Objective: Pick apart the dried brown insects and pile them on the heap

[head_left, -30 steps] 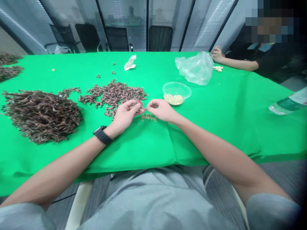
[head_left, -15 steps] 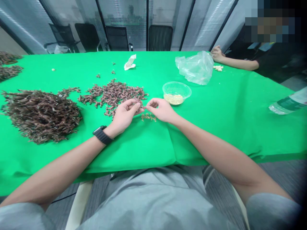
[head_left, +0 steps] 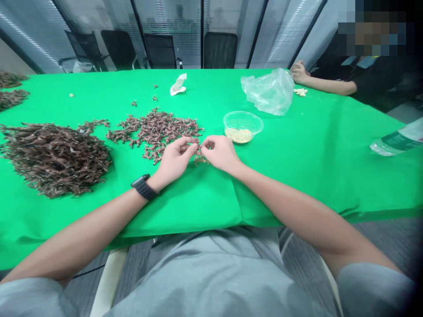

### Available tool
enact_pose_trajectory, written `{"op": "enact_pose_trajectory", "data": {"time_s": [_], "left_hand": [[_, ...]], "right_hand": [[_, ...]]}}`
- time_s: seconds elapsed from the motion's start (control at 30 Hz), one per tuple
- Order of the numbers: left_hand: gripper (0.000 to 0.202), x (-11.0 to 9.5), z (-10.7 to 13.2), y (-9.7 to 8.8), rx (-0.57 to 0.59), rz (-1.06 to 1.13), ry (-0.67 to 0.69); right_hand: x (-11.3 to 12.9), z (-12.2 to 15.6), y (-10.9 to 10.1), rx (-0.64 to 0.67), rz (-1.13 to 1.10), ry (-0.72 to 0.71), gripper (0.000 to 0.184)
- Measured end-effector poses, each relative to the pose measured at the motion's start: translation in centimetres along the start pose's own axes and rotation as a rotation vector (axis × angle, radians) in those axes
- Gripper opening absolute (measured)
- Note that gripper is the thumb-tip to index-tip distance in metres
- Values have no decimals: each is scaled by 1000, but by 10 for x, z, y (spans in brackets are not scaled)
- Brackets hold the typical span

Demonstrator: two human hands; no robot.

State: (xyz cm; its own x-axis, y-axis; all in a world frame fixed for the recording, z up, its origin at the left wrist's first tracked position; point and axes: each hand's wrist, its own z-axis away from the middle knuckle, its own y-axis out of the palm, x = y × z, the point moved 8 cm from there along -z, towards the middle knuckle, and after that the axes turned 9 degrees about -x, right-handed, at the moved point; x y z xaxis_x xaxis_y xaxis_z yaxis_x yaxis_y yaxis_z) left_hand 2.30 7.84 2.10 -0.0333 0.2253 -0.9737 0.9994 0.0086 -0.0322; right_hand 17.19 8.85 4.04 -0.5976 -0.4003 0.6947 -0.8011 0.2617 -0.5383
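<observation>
Over the middle of the green table, my left hand (head_left: 178,157) and my right hand (head_left: 220,153) meet at the fingertips. Between them shows a small brown figure-like piece (head_left: 198,148), pinched by my left fingers; its exact kind is too small to make out. My right thumb and index finger are closed against it, and whatever else they grip is hidden. Just beyond my left hand spreads a heap of similar small brown pieces (head_left: 165,127). Tiny gold-coloured bits (head_left: 201,160) lie under my right fingers. Behind that hand stands a clear plastic bowl (head_left: 243,125) with gold bits inside.
A large pile of dark brown pieces (head_left: 56,160) fills the left. Farther back are a crumpled white paper (head_left: 179,85) and a clear plastic bag (head_left: 269,92). A bottle (head_left: 398,140) lies at the right; a co-worker's hand (head_left: 300,73) rests at the far edge.
My two hands have come closer together, with the right fingers shifted onto the small brown piece. The gold bits are now more covered by my right hand.
</observation>
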Motion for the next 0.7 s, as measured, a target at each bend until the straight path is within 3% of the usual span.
{"op": "enact_pose_trajectory", "data": {"time_s": [0.2, 0.5, 0.7], "left_hand": [[32, 4, 2, -1, -29, 187, -183], [14, 10, 2, -3, -51, 401, -337], [15, 10, 1, -4, -54, 391, -314]], "right_hand": [[3, -4, -8, -45, -74, -51, 13], [4, -5, -10, -31, -124, -29, 13], [7, -4, -11, -25, -79, -70, 13]]}}
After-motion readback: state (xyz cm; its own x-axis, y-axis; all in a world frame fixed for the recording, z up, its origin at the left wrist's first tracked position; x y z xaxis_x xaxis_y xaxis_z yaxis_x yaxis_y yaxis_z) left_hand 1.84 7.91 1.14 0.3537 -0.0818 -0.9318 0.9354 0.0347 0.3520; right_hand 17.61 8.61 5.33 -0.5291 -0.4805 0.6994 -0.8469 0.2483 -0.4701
